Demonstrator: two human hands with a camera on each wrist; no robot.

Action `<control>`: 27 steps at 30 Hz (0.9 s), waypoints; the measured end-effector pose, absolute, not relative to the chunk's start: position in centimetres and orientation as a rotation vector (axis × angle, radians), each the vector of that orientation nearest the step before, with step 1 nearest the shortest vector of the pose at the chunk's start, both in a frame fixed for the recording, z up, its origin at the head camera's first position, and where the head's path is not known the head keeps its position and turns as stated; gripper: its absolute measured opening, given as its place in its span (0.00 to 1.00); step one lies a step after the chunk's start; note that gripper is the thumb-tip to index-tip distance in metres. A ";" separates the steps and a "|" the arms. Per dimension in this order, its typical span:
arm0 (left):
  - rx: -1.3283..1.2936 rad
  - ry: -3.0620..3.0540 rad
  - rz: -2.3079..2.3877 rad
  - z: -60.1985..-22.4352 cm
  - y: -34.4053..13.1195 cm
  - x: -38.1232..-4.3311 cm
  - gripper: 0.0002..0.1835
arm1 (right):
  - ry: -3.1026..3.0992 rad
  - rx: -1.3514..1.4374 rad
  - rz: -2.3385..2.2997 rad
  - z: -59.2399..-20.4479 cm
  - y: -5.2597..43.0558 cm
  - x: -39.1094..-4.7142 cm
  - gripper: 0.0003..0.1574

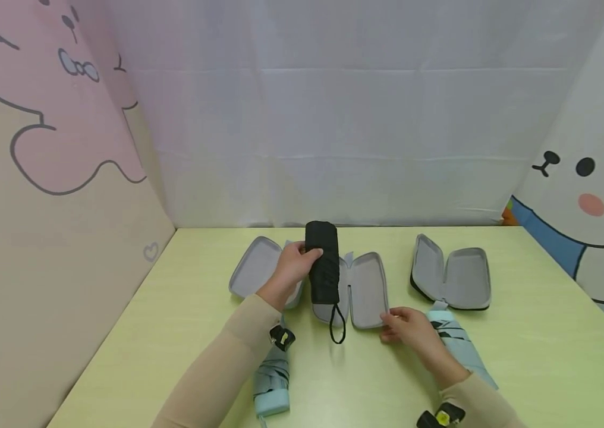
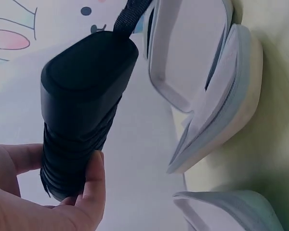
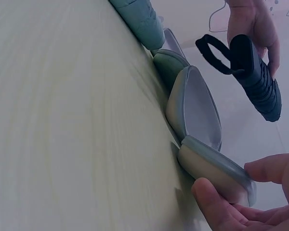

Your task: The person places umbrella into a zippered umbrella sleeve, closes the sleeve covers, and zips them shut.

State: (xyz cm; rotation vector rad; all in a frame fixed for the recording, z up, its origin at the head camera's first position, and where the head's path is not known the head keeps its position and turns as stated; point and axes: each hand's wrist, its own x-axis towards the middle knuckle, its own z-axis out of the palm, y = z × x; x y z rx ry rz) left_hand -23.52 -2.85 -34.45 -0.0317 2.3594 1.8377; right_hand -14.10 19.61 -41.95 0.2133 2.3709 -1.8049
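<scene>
My left hand [image 1: 292, 264] grips a black folded umbrella [image 1: 323, 267], thumb on one side and fingers on the other. It hangs upright over the left half of an open zip case [image 1: 368, 291] with a grey lining, its black wrist loop [image 1: 337, 333] dangling at the lower end. In the left wrist view the umbrella's flat end [image 2: 82, 62] faces the camera. My right hand [image 1: 411, 330] pinches the outer edge of that case's right half. From the right wrist, the case's beige outer shell [image 3: 212, 175] shows between thumb and fingers.
Another open grey-lined case [image 1: 254, 267] lies at the left, partly behind my left hand. A light-blue folded umbrella [image 1: 272, 380] lies in front of it. Farther right are a third open case [image 1: 468, 276] and a second light-blue umbrella [image 1: 462, 345], beside my right wrist.
</scene>
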 end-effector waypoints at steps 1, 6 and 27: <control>-0.033 2.364 1.849 -34.4 -2.8 -23.6 0.26 | 2.366 0.222 -1.809 -41.9 19.6 -14.1 0.29; -0.047 2.395 1.889 -34.5 -2.5 -24.1 0.26 | 2.370 0.255 -1.806 -41.8 19.5 -13.9 0.30; 0.189 2.788 1.535 -36.2 -1.3 -24.1 0.25 | 2.394 0.260 -1.835 -42.0 19.0 -13.9 0.25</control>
